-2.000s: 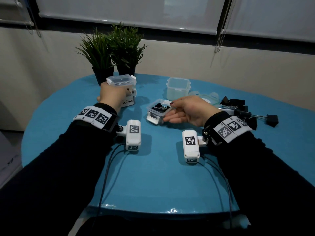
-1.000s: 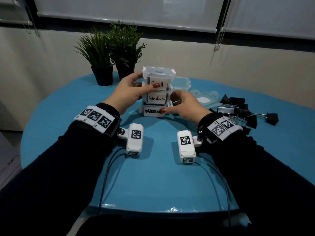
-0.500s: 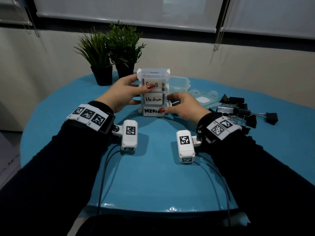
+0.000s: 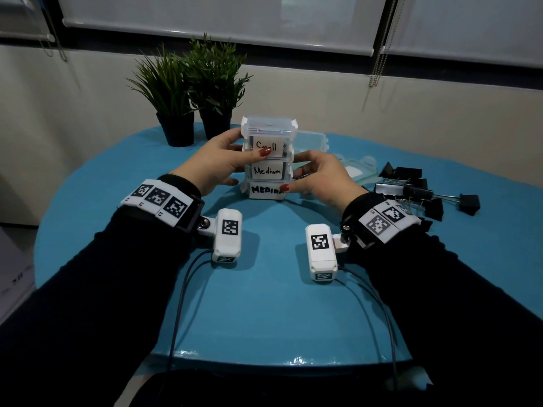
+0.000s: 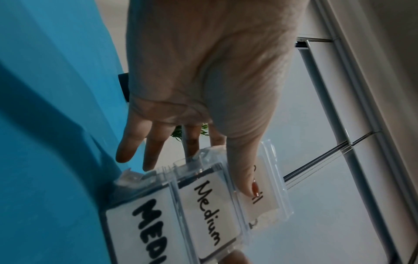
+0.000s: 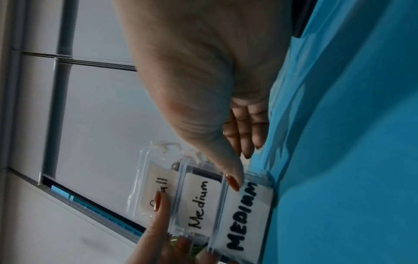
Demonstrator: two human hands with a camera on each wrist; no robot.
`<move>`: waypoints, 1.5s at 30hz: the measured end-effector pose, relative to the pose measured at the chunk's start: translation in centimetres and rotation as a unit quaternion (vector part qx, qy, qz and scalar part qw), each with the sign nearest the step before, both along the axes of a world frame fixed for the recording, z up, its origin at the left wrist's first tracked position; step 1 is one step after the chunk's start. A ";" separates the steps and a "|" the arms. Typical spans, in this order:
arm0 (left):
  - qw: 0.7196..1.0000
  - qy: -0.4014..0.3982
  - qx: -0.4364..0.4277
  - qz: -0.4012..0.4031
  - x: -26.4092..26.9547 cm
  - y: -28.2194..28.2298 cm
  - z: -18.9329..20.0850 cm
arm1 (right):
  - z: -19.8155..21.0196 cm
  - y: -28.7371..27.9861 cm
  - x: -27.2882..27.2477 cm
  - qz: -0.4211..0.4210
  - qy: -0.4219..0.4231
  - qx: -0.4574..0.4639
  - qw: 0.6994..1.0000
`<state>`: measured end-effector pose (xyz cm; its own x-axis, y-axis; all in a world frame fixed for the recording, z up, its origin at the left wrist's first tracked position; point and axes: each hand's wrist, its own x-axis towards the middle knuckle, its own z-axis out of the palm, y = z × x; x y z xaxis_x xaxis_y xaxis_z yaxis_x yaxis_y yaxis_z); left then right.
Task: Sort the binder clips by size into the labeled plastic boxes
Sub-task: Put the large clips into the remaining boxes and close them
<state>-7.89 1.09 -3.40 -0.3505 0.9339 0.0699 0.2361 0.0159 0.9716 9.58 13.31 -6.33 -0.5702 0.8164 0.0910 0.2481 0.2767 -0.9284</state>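
Observation:
Three clear lidded boxes stand stacked mid-table: "Small" box (image 4: 269, 133) on top, "Medium" box (image 4: 267, 171) in the middle, "MEDIUM" box (image 4: 264, 191) at the bottom. My left hand (image 4: 235, 155) pinches the Small box (image 5: 269, 187), thumb on its label and fingers behind. My right hand (image 4: 311, 171) grips the stack's right side, its thumb on the bottom MEDIUM box (image 6: 244, 214). A pile of black binder clips (image 4: 411, 186) lies to the right, untouched.
An open clear box (image 4: 313, 141) stands behind the stack, with a loose greenish lid (image 4: 360, 168) beside it. Two potted plants (image 4: 191, 92) stand at the back left. The round blue table (image 4: 264, 304) curves off close to me.
Two seconds ago my left hand held two stacked boxes apart at the left while my right hand was at the third. They now form one stack, held by both hands.

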 end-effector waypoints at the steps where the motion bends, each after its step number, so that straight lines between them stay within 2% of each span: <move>1: 1.000 -0.002 -0.001 0.001 0.0 0.0 0.0 | 0.2 0.0 0.1 -0.005 0.005 0.003 1.000; 9: 1.000 -0.015 -0.009 -0.001 0.2 -0.1 0.2 | 0.7 -0.1 0.6 -0.056 0.043 -0.012 0.997; 20: 1.000 -0.016 -0.026 0.002 0.2 0.0 0.3 | 1.0 -0.4 0.4 -0.035 0.068 0.008 0.997; 25: 0.995 -0.004 -0.091 0.043 -0.3 0.6 -0.4 | 0.2 -1.1 -0.3 0.022 0.018 -0.009 1.000; 27: 0.990 -0.009 -0.125 0.071 -0.5 0.7 -0.5 | -0.4 -1.1 -0.6 0.040 0.023 -0.016 0.999; 32: 0.982 -0.040 -0.166 0.080 -0.2 0.7 -0.4 | -0.4 -0.8 -0.3 0.051 0.031 -0.032 0.998; 42: 0.988 -0.014 -0.063 0.141 -0.9 1.0 -0.5 | -0.7 -0.4 -0.4 0.051 0.023 -0.033 0.998; 45: 0.987 0.015 -0.040 0.153 -0.4 1.0 -0.4 | -1.3 0.1 -0.8 0.018 0.035 -0.072 0.997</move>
<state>-8.28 2.04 -3.79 -0.6166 0.7872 0.0148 0.2376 0.1682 0.9567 8.77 13.44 -7.62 -0.5957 0.8031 0.0138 0.1745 0.1462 -0.9738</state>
